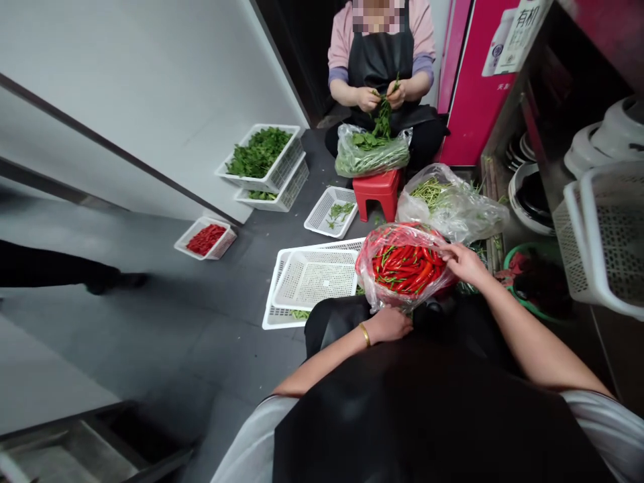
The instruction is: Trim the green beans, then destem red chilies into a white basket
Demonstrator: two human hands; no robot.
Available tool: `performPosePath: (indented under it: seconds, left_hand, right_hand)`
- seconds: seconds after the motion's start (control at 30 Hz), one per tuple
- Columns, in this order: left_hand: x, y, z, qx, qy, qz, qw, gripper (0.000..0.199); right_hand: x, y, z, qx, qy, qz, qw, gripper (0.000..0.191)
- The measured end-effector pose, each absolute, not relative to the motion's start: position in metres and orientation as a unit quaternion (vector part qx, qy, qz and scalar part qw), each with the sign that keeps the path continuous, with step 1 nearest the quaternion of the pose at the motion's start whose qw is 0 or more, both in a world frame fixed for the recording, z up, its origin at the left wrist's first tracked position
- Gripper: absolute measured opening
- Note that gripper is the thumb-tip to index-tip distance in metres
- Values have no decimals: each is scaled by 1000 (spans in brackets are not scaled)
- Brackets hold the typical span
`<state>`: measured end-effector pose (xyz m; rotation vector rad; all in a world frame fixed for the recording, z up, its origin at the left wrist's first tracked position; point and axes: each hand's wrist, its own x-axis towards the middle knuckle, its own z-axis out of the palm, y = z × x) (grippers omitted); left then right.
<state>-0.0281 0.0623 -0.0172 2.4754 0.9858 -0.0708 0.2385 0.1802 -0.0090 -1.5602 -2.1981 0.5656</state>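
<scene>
A clear plastic bag (368, 272) full of red chili peppers (408, 267) with green stems sits in front of my knees, its mouth spread wide. My right hand (465, 263) pinches the bag's rim on the right side. At the near edge of the bag rests my left hand (388, 326), wearing a gold bracelet (365, 334). Its fingers are curled and partly hidden, so what they hold cannot be made out. Left of the bag, a white plastic basket (318, 278) with no chilies in it lies over a larger white basket (270, 315).
A co-worker (381, 60) opposite handles green stems above a bag of greens (372, 157) by a red stool (378, 191). A small basket of red pieces (205, 239) and stacked baskets of leaves (261, 153) stand left. White baskets (604, 235) crowd the right. A person's leg (55, 263) shows far left.
</scene>
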Motion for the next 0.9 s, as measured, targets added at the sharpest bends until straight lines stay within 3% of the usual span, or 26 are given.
performPosePath:
  seconds: [0.1,0.27,0.33,0.6,0.77,0.9]
  left_hand:
    - [-28,65,-19,874,391,-27,288,24]
    - [-40,60,2,829,409,48,378,21]
    - [-49,58,15,812,405,96,408,21]
    - [-81,73,43,636,527,370,425,31]
    - [-80,81,38,611,529,403,429,32]
    - [-73,105,37,621,529,405,414,27]
  right_hand:
    - [196,169,6,-506,-822,165,205,29]
    - [146,154,13,-430,-896,110,-22,29]
    - [148,156,12,-447,-889,85,-60,30]
    - [139,145,15,-409,-909,72,-47,39]
    - [111,156,31,-396,-911,63,-95,33]
    - [130,180,60,-453,-881,104,86,28]
